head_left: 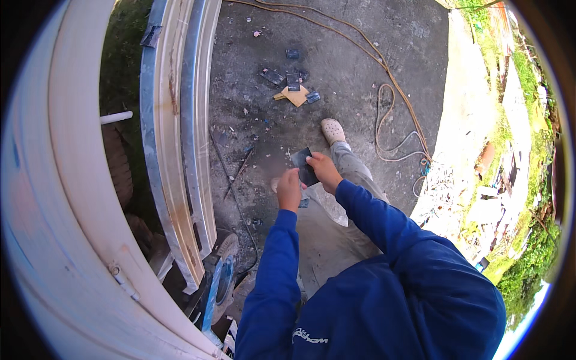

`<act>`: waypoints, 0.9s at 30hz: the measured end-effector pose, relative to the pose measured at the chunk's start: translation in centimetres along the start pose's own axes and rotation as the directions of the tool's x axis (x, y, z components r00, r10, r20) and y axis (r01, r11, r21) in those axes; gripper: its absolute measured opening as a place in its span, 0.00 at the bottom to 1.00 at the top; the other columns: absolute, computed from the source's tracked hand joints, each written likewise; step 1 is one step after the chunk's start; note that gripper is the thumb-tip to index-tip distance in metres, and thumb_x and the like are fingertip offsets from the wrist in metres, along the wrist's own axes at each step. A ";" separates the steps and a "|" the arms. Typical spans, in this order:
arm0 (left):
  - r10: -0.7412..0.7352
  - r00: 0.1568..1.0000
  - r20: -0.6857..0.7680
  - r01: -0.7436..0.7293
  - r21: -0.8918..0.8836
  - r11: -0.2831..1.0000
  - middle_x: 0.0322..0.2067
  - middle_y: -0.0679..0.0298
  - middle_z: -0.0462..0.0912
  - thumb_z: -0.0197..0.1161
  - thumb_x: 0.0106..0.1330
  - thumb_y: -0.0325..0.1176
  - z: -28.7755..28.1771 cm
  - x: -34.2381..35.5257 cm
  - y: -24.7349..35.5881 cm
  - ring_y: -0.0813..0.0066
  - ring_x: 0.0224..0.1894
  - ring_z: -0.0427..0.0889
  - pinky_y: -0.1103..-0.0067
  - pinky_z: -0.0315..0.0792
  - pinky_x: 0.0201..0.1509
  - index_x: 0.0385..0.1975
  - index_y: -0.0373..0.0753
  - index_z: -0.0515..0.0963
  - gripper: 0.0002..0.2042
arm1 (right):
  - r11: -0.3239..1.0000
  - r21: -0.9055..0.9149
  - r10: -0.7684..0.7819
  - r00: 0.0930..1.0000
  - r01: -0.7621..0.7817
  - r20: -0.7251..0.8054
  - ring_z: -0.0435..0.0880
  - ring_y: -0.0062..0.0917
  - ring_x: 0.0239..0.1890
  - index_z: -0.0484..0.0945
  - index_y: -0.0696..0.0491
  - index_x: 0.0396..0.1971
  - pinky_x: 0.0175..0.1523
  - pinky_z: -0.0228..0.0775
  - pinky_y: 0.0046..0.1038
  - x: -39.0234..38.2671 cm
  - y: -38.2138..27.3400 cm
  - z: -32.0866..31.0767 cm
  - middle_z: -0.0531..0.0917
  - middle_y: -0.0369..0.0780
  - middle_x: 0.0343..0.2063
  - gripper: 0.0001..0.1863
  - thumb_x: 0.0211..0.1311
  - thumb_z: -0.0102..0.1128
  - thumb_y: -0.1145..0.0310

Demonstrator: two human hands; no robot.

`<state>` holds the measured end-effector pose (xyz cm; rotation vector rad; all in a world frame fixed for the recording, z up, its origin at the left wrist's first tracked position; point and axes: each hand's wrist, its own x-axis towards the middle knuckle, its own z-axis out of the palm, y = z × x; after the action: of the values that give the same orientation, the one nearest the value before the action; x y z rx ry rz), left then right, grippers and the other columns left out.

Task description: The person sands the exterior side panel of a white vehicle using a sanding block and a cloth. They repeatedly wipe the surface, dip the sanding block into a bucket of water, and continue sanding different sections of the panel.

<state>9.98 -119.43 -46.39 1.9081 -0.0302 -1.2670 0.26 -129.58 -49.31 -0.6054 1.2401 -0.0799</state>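
A small dark sheet that looks like sandpaper (302, 161) is held in front of my body, over the concrete. My right hand (326, 173) is closed on its right side, the thumb lying across the top face. At the lower left edge my left hand (289, 191) is closed, its fingertips pinched at the sheet; part of the grip is hidden. On the ground ahead lie several similar dark pieces (293, 82), some around a tan sheet (295, 97).
Long metal channels (201, 120) stand at the left, beside a large pale curved panel (78, 180). A rope (384, 63) trails over the concrete at right. A dark cable (231, 180) runs near the channels. A small wheel (225, 279) sits below them. Grass and debris border the right side.
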 end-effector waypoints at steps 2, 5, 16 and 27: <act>-0.008 1.000 -0.030 0.008 0.011 1.000 0.22 0.64 0.82 0.52 0.73 0.29 1.8 3.3 -2.7 0.78 0.25 0.78 0.78 0.71 0.32 0.47 0.34 0.83 0.13 | 0.999 -0.008 -0.034 0.996 0.033 -0.077 0.82 0.20 0.34 0.80 0.59 0.49 0.39 0.75 0.27 3.4 -0.2 -2.0 0.84 0.37 0.35 0.12 0.73 0.54 0.68; 0.007 0.999 -0.052 0.001 0.136 0.991 0.26 0.63 0.84 0.52 0.69 0.25 4.0 9.1 -5.9 0.77 0.27 0.79 0.78 0.73 0.36 0.53 0.36 0.82 0.16 | 0.991 -0.068 -0.128 0.963 0.115 -0.238 0.79 0.17 0.36 0.80 0.59 0.48 0.41 0.72 0.24 8.2 -0.9 -4.9 0.83 0.36 0.35 0.12 0.72 0.57 0.69; 0.113 0.991 -0.074 -0.036 0.665 0.746 0.46 0.55 0.81 0.67 0.65 0.35 15.6 39.9 -10.6 0.57 0.48 0.83 0.65 0.77 0.52 0.55 0.41 0.79 0.19 | 0.970 0.235 0.039 0.909 0.065 -0.414 0.75 0.12 0.36 0.79 0.55 0.46 0.44 0.68 0.21 23.1 -0.2 -14.2 0.81 0.31 0.37 0.09 0.74 0.57 0.67; 0.323 0.946 0.036 -0.105 0.974 0.199 0.69 0.57 0.68 0.64 0.70 0.46 20.6 58.3 -15.1 0.55 0.53 0.85 0.60 0.82 0.51 0.67 0.49 0.70 0.26 | 0.959 0.278 0.055 0.923 0.057 -0.381 0.79 0.12 0.39 0.78 0.54 0.49 0.45 0.72 0.22 25.5 -3.8 -15.8 0.84 0.31 0.40 0.09 0.77 0.54 0.67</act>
<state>16.68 -147.47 -103.13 2.9182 -1.2904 -0.8463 -4.27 -148.50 -72.49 -0.3451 1.5752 -0.3890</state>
